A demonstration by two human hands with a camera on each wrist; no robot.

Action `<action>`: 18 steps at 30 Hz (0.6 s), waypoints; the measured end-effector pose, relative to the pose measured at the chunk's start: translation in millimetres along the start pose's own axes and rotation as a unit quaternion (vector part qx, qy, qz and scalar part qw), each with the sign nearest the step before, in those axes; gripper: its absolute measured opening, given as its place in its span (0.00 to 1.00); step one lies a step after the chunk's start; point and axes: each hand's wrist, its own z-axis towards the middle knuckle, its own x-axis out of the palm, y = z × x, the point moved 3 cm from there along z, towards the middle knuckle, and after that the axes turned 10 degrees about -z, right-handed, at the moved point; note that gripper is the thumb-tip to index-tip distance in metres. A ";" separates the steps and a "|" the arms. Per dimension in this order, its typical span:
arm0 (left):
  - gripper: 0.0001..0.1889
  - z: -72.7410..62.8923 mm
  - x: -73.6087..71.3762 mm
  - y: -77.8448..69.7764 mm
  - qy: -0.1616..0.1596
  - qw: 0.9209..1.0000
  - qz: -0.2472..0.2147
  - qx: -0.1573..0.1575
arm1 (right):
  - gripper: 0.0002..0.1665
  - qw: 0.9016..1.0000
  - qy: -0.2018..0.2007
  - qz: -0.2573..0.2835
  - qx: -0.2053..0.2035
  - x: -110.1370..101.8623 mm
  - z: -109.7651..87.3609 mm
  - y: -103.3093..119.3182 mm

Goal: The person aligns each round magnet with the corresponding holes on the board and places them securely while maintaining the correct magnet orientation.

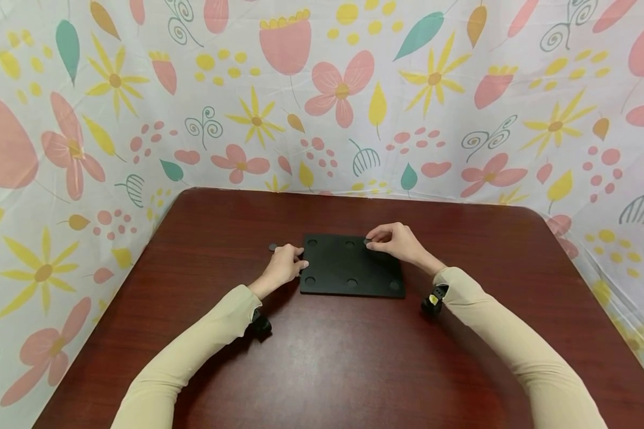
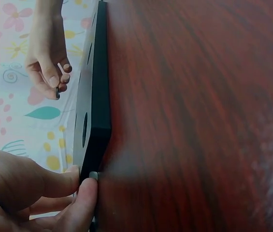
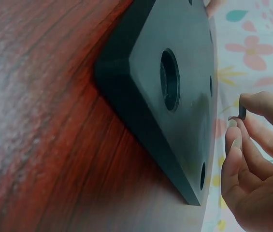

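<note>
A flat black rectangular board (image 1: 349,265) with several round recesses lies on the table. At its left edge my left hand (image 1: 282,265) holds it, with fingertips against the board's face and side in the left wrist view. My right hand (image 1: 399,243) is above the far right corner and pinches a small dark disc (image 3: 242,106) between thumb and fingertips. That disc is apart from the board's face in the right wrist view. The near recess (image 3: 170,79) there has nothing in it. Another small dark disc (image 1: 272,246) lies on the table beside my left hand.
The reddish-brown wooden table (image 1: 343,363) has rounded far corners. Behind it and along both sides hangs a white cloth (image 1: 386,161) with flower and leaf prints. Each wrist wears a small black camera (image 1: 432,301).
</note>
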 end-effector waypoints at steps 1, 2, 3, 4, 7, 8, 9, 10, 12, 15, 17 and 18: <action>0.26 -0.2 -0.2 0.2 0.000 1.000 0.000 -0.001 | 0.12 1.000 0.000 0.000 -0.001 1.0 1.0 0.8; 0.26 -0.4 -0.5 0.4 0.000 1.000 0.000 -0.001 | 0.11 1.000 0.002 0.001 -0.002 2.1 2.3 1.4; 0.26 -0.5 -0.8 0.5 0.000 1.000 0.000 -0.001 | 0.11 1.000 0.004 0.001 -0.004 3.0 3.5 2.2; 0.26 -0.6 -1.1 0.6 0.000 1.000 0.000 -0.002 | 0.11 1.000 0.005 0.001 -0.005 3.8 4.8 3.0; 0.26 -0.8 -1.8 0.7 0.000 1.000 0.000 0.000 | 0.11 1.000 0.010 0.002 -0.009 5.5 8.5 5.9; 0.26 -0.7 -2.0 0.9 0.000 1.000 0.001 0.001 | 0.11 1.000 0.012 0.002 -0.011 6.0 9.6 6.8; 0.26 -0.6 -2.1 1.0 0.000 1.000 0.000 0.002 | 0.11 1.000 0.013 0.002 -0.014 6.3 10.4 7.8; 0.26 -0.5 -2.2 1.1 0.000 1.000 -0.001 0.001 | 0.11 1.000 0.015 0.003 -0.017 6.7 11.2 8.4; 0.26 -0.4 -2.0 0.9 0.001 1.000 -0.002 0.000 | 0.11 1.000 0.018 0.005 -0.020 7.4 12.3 9.8; 0.26 0.4 -1.3 0.8 0.000 1.000 -0.003 -0.004 | 0.11 1.000 0.020 0.003 -0.021 8.4 14.0 10.3; 0.26 0.8 -0.6 0.6 0.002 1.000 -0.003 -0.006 | 0.11 1.000 0.021 0.000 -0.019 9.1 15.2 10.3; 0.26 1.1 -0.3 0.9 0.003 1.000 -0.003 -0.007 | 0.10 1.000 0.021 0.000 -0.018 9.5 15.9 10.3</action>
